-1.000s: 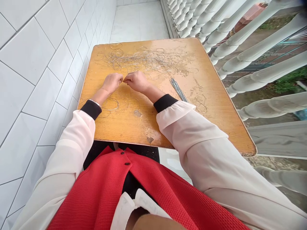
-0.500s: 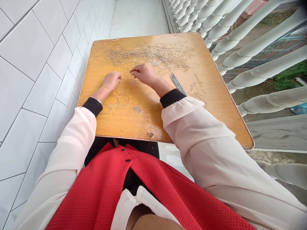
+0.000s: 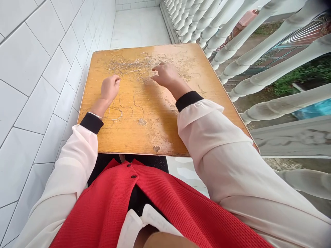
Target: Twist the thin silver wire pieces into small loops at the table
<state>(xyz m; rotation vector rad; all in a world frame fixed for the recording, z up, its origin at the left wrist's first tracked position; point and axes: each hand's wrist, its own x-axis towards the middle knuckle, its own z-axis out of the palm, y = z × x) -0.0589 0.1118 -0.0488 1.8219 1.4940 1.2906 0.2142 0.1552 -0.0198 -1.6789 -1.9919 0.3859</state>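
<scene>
The left hand's (image 3: 110,87) grip is together (contents unclear), while the right hand (image 3: 167,75), grip apart, overlaps tangled wires (image 3: 129,65) on a wooden surface (image 3: 124,137).

Tabletop (image 3: 113,137): orange-brn w/ wood grain, paler worn patches, a few dk spots. Wires (image 3: 131,65): silvery-gry. Vest (image 3: 108,193): solid red, fine textured weave, blk buttons (image 3: 133,176). Sleeves (image 3: 219,148): plain off-wht w/ blk cuffs (image 3: 188,100). Wall tiles (image 3: 33,106): wht, dk gry joint lines. Balusters (image 3: 248,44): wht. Plants (image 3: 297,77) beyond: grn.

Thin, silvery wires (image 3: 129,64) – curled, looped and tangled – lie strewn across the far part of the table (image 3: 119,140).
</scene>
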